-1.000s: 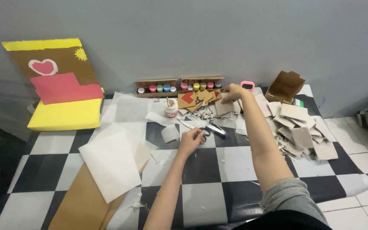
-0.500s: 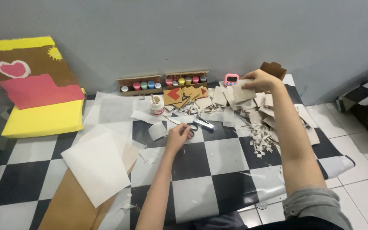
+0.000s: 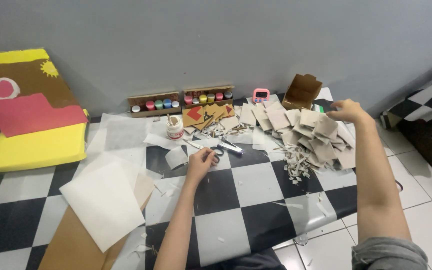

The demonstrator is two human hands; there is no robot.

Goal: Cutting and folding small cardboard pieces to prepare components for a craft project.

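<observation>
Left hand (image 3: 199, 164) gripped the scissors (image 3: 224, 148) beside a glue pot (image 3: 174, 128); right hand (image 3: 345, 110) pinched a cardboard piece (image 3: 326, 126) atop the heap, paint jars (image 3: 155, 104) behind.

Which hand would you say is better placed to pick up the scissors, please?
Probably the left hand: its fingers lie right by the scissors on the checkered mat. The right hand is far off, over the cardboard pieces.

Left hand (image 3: 199, 164) curled, right hand (image 3: 345, 111) outstretched
</observation>
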